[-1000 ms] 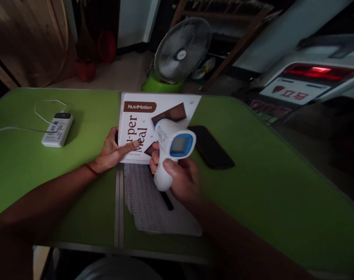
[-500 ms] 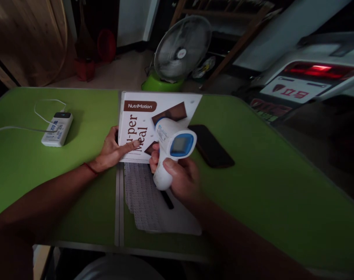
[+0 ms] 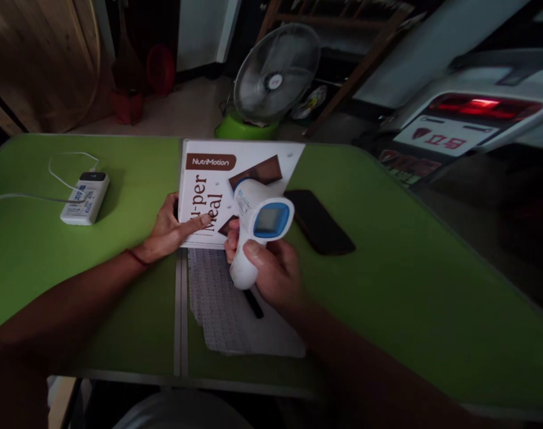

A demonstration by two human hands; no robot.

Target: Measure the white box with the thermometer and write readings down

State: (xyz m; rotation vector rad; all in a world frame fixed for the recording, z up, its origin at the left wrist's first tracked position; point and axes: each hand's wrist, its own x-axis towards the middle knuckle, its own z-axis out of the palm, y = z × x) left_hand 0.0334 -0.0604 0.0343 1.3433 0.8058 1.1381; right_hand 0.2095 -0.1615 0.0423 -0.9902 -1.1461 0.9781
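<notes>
The white box (image 3: 224,185) bears "NutriMotion" in white on a brown label, and beside it, running sideways, "u-per" and "Meal"; the start of this lettering is lost under the thumb of the left hand (image 3: 168,233), which grips the box's near left corner, its other fingers mostly hidden behind. The box is over the table's (image 3: 409,298) middle seam; whether it rests there cannot be told. The right hand (image 3: 273,268) is closed around the handle of a white-and-blue thermometer (image 3: 252,205), held in front of the box and covering part of its brown pictures. Its grey screen is too dim to read. Blue print on the power bank (image 3: 86,199) at left is too small to make out, as are the rows on the sheets (image 3: 217,304), partly covered by the box. A dark phone (image 3: 322,223) lies to the right, one end hidden behind the thermometer
</notes>
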